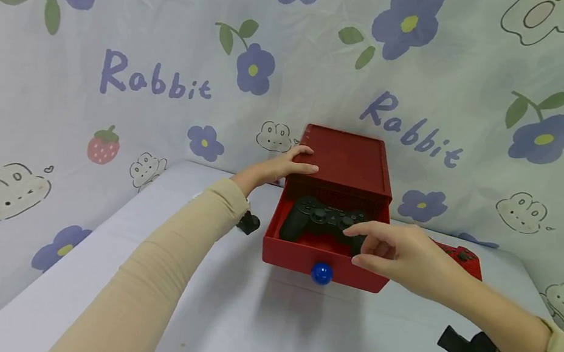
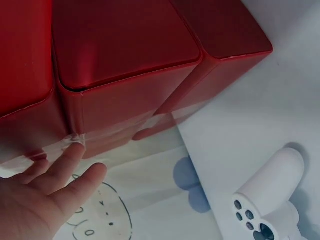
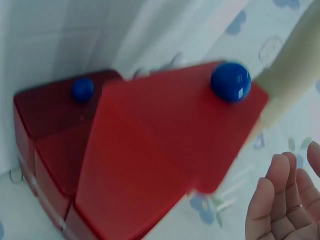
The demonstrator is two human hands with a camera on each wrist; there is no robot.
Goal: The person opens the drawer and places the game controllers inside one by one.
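Observation:
A red drawer box [image 1: 348, 160] stands on the white table against the backdrop. Its upper drawer [image 1: 291, 256] is pulled out and has a round blue knob [image 1: 322, 273] on the front. Inside lies a black game controller [image 1: 299, 217], its right part hidden by my right hand [image 1: 410, 258]. That hand hovers over the drawer's right front corner, fingers loosely bent and holding nothing. My left hand [image 1: 283, 167] rests against the box's upper left edge, its fingers spread. In the right wrist view, a second blue knob [image 3: 82, 89] shows on a lower drawer front.
A red game controller [image 1: 462, 259] lies right of the box, partly behind my right forearm. In the left wrist view, a white game controller [image 2: 270, 182] lies on the table left of the box. Behind everything hangs a floral backdrop [image 1: 161, 27].

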